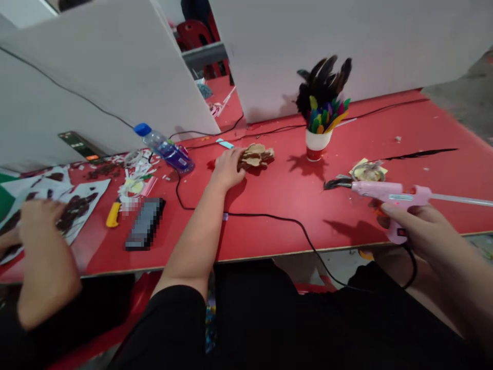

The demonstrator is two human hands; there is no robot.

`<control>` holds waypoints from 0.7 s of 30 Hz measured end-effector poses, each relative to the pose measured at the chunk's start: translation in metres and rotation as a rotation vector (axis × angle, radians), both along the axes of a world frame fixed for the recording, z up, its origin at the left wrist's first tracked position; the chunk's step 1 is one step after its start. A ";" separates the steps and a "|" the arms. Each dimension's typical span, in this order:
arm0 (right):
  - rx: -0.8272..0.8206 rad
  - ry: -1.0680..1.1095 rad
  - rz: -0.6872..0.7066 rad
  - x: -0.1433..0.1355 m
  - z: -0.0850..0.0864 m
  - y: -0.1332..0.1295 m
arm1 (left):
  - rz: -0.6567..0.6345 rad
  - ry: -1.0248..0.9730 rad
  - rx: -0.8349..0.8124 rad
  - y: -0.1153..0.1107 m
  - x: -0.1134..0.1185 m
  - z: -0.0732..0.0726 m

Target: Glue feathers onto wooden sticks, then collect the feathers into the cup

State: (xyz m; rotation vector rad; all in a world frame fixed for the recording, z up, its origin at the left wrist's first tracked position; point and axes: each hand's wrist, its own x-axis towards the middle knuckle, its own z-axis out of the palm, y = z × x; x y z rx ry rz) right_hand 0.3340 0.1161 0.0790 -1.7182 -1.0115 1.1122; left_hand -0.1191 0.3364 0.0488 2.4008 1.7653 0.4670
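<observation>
My left hand (229, 169) is stretched forward over the table, its fingers curled round the left end of a brown bundle (256, 155) with scalloped, petal-like edges. What this bundle is made of I cannot tell. On the right, my right hand (414, 221) grips a pink hot glue gun (385, 191) by its handle, nozzle pointing left. A clear glue stick (462, 199) juts from the gun's back. Something dark and curved (337, 183) shows at the nozzle tip. Just behind the gun lies a small pale fluffy piece on yellow paper (368, 171).
A paper cup (318, 144) holds black and coloured feathers. A long black feather (421, 153) lies at right. The gun's black cord (269, 216) crosses the red table. Leftward are a bottle (169, 151), phone (145, 224), yellow-handled cutter (113, 214) and another person's arm (46, 257).
</observation>
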 end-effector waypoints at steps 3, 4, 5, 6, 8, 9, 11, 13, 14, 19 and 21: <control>-0.037 0.028 0.069 0.005 0.000 0.003 | 0.048 -0.009 0.024 0.000 0.003 -0.010; -0.028 0.016 0.076 0.008 -0.001 0.003 | 0.075 -0.017 0.038 -0.001 0.003 -0.010; -0.012 -0.001 0.076 0.012 -0.002 0.001 | 0.093 -0.023 0.046 -0.001 0.004 -0.009; 0.009 -0.019 0.072 0.016 -0.003 -0.001 | 0.100 -0.028 0.048 0.000 0.003 -0.007; 0.053 -0.045 0.053 0.024 -0.006 -0.003 | 0.097 -0.037 0.033 0.003 0.000 -0.002; 0.068 -0.054 0.043 0.027 -0.007 -0.003 | 0.091 -0.044 0.017 0.005 -0.002 0.000; 0.074 -0.061 0.041 0.031 -0.007 -0.001 | 0.087 -0.067 -0.005 0.010 -0.008 0.005; 0.076 -0.075 0.050 0.033 -0.005 0.001 | 0.086 -0.114 0.009 0.011 -0.011 0.011; 0.079 -0.083 0.058 0.033 -0.005 0.002 | 0.087 -0.151 0.030 0.010 -0.011 0.015; 0.091 -0.043 0.000 0.025 -0.008 0.006 | 0.123 -0.634 0.004 -0.031 0.036 0.021; 0.120 0.006 -0.029 0.014 -0.005 0.012 | 0.063 -1.008 -0.193 -0.057 0.072 0.011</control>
